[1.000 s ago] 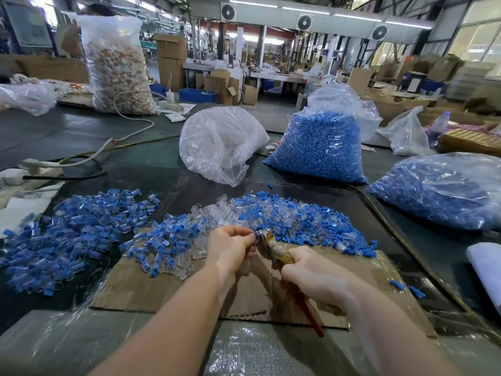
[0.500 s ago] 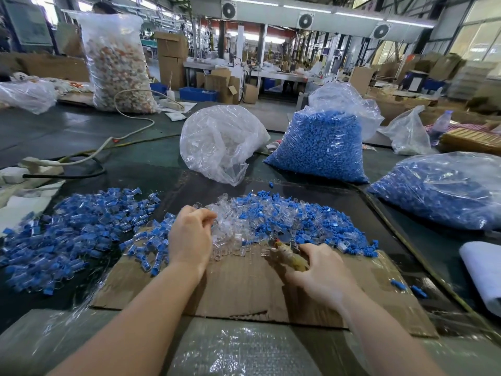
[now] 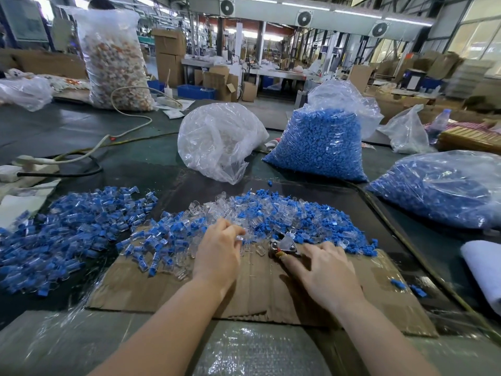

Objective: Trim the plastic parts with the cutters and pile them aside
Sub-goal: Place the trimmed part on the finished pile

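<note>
A heap of blue and clear plastic parts (image 3: 292, 213) lies at the far edge of a cardboard sheet (image 3: 260, 291). A second, mostly blue pile (image 3: 67, 229) spreads over the table to the left. My left hand (image 3: 219, 256) reaches into the near edge of the heap, its fingertips pinched on a clear plastic part (image 3: 240, 238). My right hand (image 3: 322, 270) rests on the cardboard and grips the cutters (image 3: 283, 246). Their metal jaws point left toward the heap, and the handles are hidden under my palm.
Behind the heap stand a crumpled clear bag (image 3: 217, 142), a full bag of blue parts (image 3: 320, 147) and another blue-filled bag (image 3: 439, 188) at the right. A power strip and cables (image 3: 54, 161) lie at the left. A white cloth (image 3: 485, 270) sits at the right edge.
My left hand left the cutters, swung left over the parts, then came back right to the clear parts. My right hand lowered the cutters onto the cardboard.
</note>
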### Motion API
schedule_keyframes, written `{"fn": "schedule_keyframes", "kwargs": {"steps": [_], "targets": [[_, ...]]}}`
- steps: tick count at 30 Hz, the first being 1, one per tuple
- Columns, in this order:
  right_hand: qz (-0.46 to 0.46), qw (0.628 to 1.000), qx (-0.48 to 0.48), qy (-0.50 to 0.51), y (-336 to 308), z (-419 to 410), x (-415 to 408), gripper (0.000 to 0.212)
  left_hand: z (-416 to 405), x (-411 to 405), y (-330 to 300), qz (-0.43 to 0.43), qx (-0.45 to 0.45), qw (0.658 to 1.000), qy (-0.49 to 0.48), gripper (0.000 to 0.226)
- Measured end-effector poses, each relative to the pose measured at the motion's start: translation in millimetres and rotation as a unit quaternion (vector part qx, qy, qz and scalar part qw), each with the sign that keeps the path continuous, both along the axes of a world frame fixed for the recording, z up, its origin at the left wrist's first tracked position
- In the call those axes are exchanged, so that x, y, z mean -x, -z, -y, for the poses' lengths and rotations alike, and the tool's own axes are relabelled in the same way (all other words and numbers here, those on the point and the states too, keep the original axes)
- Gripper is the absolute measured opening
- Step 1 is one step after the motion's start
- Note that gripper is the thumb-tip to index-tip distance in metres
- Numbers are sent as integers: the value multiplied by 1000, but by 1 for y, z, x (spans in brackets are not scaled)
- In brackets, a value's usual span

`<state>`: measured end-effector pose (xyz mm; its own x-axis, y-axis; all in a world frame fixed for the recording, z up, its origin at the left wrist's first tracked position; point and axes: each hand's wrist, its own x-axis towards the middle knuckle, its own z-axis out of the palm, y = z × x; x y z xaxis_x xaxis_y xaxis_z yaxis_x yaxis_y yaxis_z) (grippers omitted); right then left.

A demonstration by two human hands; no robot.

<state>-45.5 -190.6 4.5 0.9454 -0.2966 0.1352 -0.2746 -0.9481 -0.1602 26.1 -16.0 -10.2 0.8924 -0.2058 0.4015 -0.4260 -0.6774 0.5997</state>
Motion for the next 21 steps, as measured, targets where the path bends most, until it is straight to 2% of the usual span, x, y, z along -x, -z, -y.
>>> {"fn": "schedule_keyframes", "kwargs": {"steps": [4, 7, 9, 12, 16, 21], "targets": [[80, 995, 17, 52, -5, 26, -5, 36, 15, 8, 9, -14, -23, 1000, 12, 33], [55, 988, 11, 146, -8, 47, -5, 35, 19, 12, 14, -10, -51, 999, -2, 39], [13, 985, 1, 174, -8, 58, -4, 39, 19, 14, 16, -8, -58, 998, -7, 42], [-7, 987, 12, 163, -3, 68, -2, 29, 19, 14, 18, -12, -56, 998, -1, 44], [32, 989, 40, 137, 1, 71, -3, 14, 19, 14, 17, -12, -49, 999, 12, 43], [44, 988, 68, 131, 2, 69, -3, 16, 18, 16, 14, 0, -13, 999, 39, 34]]}}
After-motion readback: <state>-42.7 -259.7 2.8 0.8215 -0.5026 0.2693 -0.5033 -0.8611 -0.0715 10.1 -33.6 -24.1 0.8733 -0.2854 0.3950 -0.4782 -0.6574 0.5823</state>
